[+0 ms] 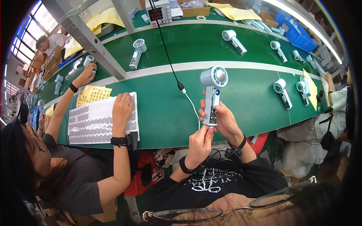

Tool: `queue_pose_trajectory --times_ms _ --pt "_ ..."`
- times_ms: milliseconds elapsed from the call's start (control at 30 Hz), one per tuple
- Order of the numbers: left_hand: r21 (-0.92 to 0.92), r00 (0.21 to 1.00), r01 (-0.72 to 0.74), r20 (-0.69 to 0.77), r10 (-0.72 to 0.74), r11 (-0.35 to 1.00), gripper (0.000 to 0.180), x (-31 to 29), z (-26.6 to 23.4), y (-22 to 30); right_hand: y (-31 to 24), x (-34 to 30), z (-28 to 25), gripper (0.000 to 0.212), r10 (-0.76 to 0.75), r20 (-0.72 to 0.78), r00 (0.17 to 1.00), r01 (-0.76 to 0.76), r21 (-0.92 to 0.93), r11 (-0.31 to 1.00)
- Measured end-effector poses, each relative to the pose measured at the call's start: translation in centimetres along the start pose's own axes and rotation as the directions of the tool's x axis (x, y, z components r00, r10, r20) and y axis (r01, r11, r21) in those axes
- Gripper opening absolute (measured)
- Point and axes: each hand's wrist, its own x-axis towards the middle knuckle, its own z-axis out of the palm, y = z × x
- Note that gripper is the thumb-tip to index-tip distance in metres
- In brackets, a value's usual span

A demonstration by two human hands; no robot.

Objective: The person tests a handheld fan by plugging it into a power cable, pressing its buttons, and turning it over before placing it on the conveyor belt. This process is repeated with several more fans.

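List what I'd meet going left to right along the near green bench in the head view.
White sheet with grey shapes → white cable → pale blue fan in the right hand → first loose fan → second loose fan.

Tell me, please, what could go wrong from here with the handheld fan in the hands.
Electronics lie exposed in the handheld fan's handle, close to the right hand that grips it, so a careless touch might damage them.

The white cable runs down toward the left hand at the fan's base; a tug could perhaps strain it.
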Motion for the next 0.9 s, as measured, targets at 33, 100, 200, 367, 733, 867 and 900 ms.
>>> queue_pose_trajectory --times_ms 33,100,200,367,733,867,900 --pt "0.014 1.000 -0.003 -0.019 0.003 1.000 0.015 0.0 0.0 -0.1 0.2 0.0 0.0 0.058 -0.001 -0.022 1.000 0.001 0.003 1.000" --pt "0.043 0.998 -0.008 -0.056 0.011 0.999 0.016 -0.1 0.1 -0.2 0.8 -0.3 -0.1 0.059 -0.015 -0.028 0.999 0.014 -0.062 0.998" --pt "0.060 0.998 0.050 -0.032 -0.049 0.997 0.017 -0.2 -0.2 -0.4 1.6 -0.2 -0.6 0.060 -0.064 -0.037 0.997 0.055 -0.201 0.978" --pt "-0.035 0.978 0.206 0.040 -0.205 0.978 0.014 0.0 -1.1 -1.8 2.7 -0.2 -1.1 0.044 -0.244 -0.005 0.970 0.209 -0.500 0.840" --pt "-0.221 0.955 0.275 0.171 -0.241 0.936 0.016 -0.5 -1.3 -2.0 1.8 -0.5 -0.8 0.043 -0.255 0.043 0.966 0.240 -0.512 0.824" --pt "-0.238 0.957 0.265 0.184 -0.225 0.934 0.015 -0.4 -1.2 -2.0 1.6 -0.9 -0.8 0.043 -0.210 0.034 0.977 0.198 -0.502 0.842" --pt "-0.238 0.960 0.257 0.179 -0.217 0.937 0.016 -0.4 -1.2 -2.0 1.6 -1.0 -0.8 0.044 -0.199 0.027 0.980 0.186 -0.494 0.849"
